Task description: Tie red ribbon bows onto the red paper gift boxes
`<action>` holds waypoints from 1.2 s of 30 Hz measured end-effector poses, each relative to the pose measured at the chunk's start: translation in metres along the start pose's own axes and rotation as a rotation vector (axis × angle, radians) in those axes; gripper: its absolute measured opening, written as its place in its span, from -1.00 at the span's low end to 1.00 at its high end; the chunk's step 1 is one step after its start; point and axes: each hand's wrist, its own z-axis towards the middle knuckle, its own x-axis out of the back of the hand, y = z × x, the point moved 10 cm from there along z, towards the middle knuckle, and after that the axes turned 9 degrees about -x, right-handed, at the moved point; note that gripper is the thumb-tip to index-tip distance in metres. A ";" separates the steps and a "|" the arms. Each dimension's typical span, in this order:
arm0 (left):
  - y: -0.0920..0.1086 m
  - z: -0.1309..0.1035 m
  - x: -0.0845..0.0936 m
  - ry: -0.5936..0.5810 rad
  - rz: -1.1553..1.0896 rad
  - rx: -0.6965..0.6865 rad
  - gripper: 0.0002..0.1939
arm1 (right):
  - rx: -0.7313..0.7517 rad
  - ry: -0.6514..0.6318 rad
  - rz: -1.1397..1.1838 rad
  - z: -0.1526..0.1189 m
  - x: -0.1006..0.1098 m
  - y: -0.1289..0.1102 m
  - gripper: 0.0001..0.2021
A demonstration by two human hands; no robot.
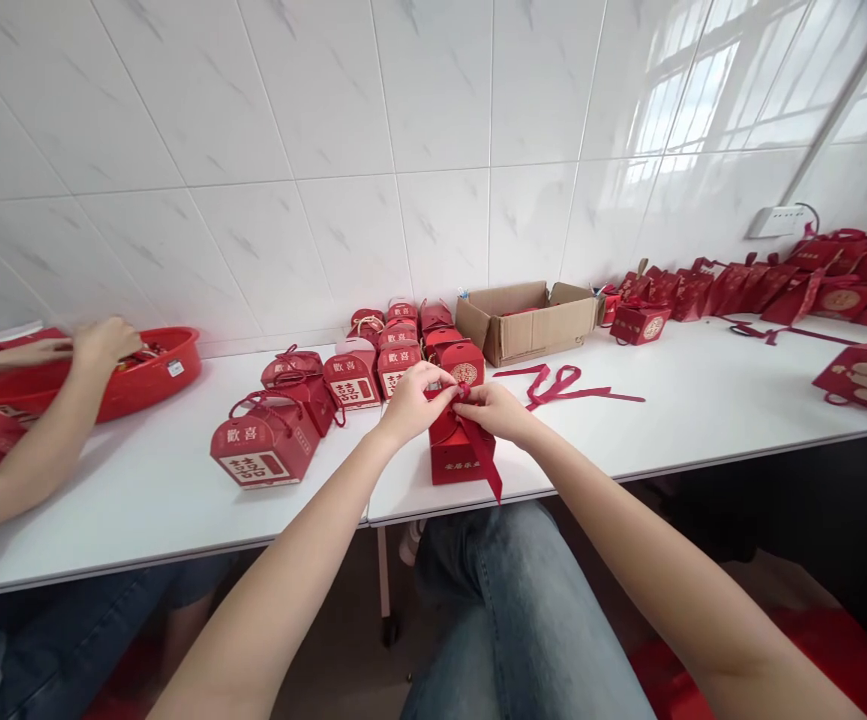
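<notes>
Pinching the red ribbon (487, 468) from either side, the left hand (416, 402) and right hand (500, 410) had fingertips closed atop the red box (446, 466), which stood directly below their grip on the worktop (590, 440), probably so both could reach evenly.

The left forearm (309, 545) is slanting up and inward from the lower left, the right forearm (620, 515) from the lower right. The left hand (416, 405) is arching at the knuckles, its fingers (433, 374) pinching; the right hand (497, 410) is facing it closely, also pinching.
</notes>
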 end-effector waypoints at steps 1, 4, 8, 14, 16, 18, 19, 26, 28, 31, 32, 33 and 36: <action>0.001 -0.002 0.004 0.025 0.031 -0.003 -0.88 | -0.012 -0.008 0.054 0.000 0.000 0.001 -0.81; -0.002 -0.014 0.014 0.105 0.035 0.056 -0.85 | -0.037 -0.042 0.265 0.000 -0.003 0.005 -0.95; -0.011 -0.031 0.010 0.098 -0.116 0.162 -0.82 | -0.079 -0.002 0.379 -0.001 -0.001 0.011 -0.85; -0.011 -0.030 -0.013 -0.052 -0.388 0.195 -0.77 | 0.022 0.034 0.309 -0.003 0.003 0.008 -0.75; -0.013 -0.028 -0.017 -0.069 -0.432 0.204 -0.67 | 0.035 0.068 0.271 -0.003 0.006 0.009 -0.75; -0.019 -0.028 -0.021 -0.072 -0.484 0.244 -0.61 | 0.040 0.076 0.269 -0.003 0.007 0.009 -0.74; -0.023 -0.029 -0.023 -0.070 -0.514 0.270 -0.62 | 0.046 0.070 0.282 -0.004 0.007 0.008 -0.75; -0.030 -0.036 -0.026 0.009 -0.598 0.345 -0.67 | 0.062 0.082 0.355 -0.011 0.005 0.011 -0.81; -0.029 -0.036 -0.023 0.028 -0.563 0.338 -0.68 | 0.092 0.169 0.279 -0.013 0.010 0.010 -0.84; -0.028 -0.035 -0.021 0.050 -0.523 0.321 -0.69 | 0.165 0.289 0.156 -0.018 0.016 0.004 -0.88; -0.028 -0.035 -0.021 0.055 -0.516 0.312 -0.70 | 0.185 0.314 0.125 -0.019 0.016 0.002 -0.90; -0.027 -0.035 -0.021 0.059 -0.505 0.301 -0.71 | 0.202 0.332 0.098 -0.020 0.017 0.001 -0.92; -0.027 -0.036 -0.018 0.079 -0.439 0.259 -0.76 | 0.260 0.367 -0.004 -0.024 0.017 -0.006 -0.96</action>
